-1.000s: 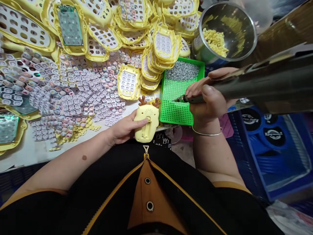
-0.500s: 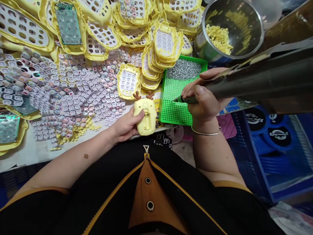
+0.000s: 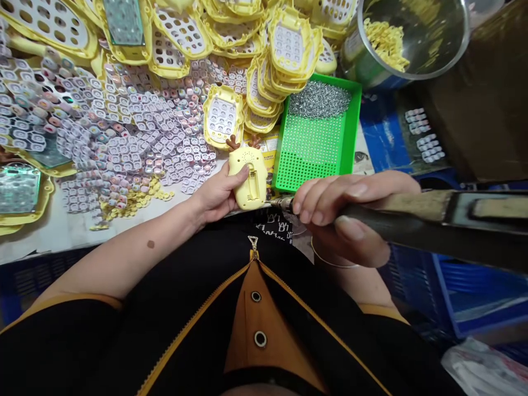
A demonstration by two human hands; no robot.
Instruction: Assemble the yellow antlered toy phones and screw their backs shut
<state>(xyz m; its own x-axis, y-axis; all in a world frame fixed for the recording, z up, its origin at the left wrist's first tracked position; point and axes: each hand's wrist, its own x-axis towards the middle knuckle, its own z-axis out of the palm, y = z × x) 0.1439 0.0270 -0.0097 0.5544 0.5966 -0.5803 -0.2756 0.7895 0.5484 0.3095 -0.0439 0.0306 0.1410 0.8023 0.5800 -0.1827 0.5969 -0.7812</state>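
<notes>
My left hand (image 3: pixel 217 193) grips a small yellow toy phone (image 3: pixel 249 177) with brown antlers, its back side facing up, at the table's near edge. My right hand (image 3: pixel 342 212) is closed round a dark electric screwdriver (image 3: pixel 416 220). The screwdriver's tip points left at the lower right corner of the toy, touching it or nearly so. A bracelet shows on my right wrist.
A green screw tray (image 3: pixel 350 143) with a heap of small screws (image 3: pixel 319 100) lies just beyond the toy. A steel bowl (image 3: pixel 447 52) holds yellow bits at the back right. Yellow phone shells (image 3: pixel 284 55) and pale keypad mats (image 3: pixel 136 143) cover the table. Blue crates (image 3: pixel 474 286) stand to the right.
My right hand has brought the screwdriver from over the green tray down and back to the toy's lower right corner. My left hand still holds the toy.
</notes>
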